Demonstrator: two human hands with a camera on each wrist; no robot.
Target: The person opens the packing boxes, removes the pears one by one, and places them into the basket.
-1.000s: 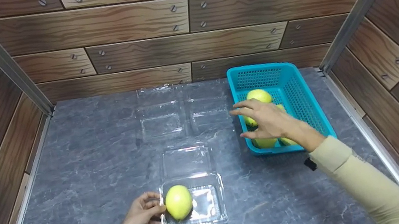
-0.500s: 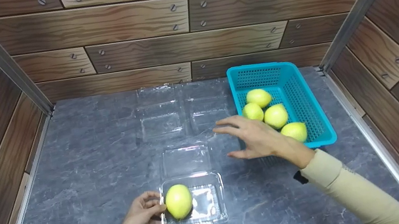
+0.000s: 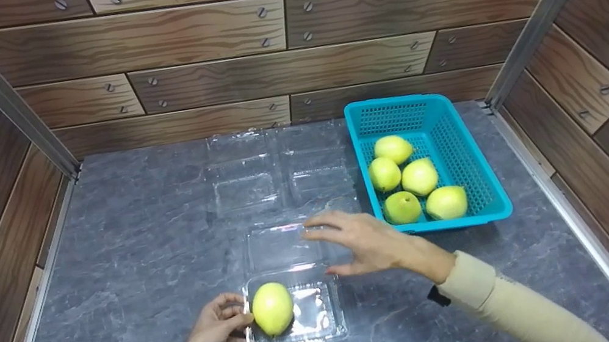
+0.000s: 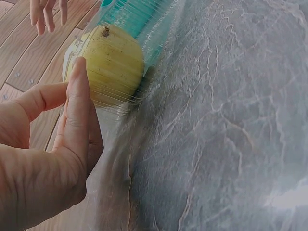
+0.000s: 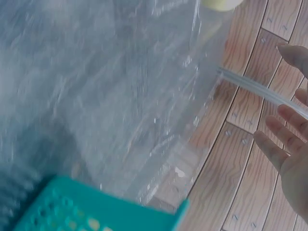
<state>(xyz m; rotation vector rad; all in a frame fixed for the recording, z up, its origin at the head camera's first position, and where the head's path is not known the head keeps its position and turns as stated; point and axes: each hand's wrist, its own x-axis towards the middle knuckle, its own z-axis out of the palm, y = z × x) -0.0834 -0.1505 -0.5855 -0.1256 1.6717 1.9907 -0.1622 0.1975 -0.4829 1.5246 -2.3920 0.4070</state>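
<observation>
A yellow-green pear (image 3: 273, 307) lies in the left half of a clear plastic clamshell container (image 3: 341, 313), whose lid (image 3: 280, 248) is folded back flat behind it. My left hand (image 3: 214, 331) pinches the container's left edge between thumb and fingers; the left wrist view shows the pear (image 4: 113, 62) right beyond the fingertips, behind the clear wall. Above the right side of the container and its lid hovers my right hand (image 3: 369, 240), fingers spread, holding nothing. The right wrist view has this hand (image 5: 293, 159) at its right edge.
A teal perforated basket (image 3: 483, 166) holding several pears (image 3: 420, 177) stands at the right. Further clear containers (image 3: 246, 193) lie open at the back middle. Wood-patterned walls (image 3: 215, 80) bound the grey marbled table (image 3: 130, 274) at the back and sides.
My right hand has moved left and toward me, from above the basket to the container's right side, with nothing in it. My left hand and the pear in the container have stayed put.
</observation>
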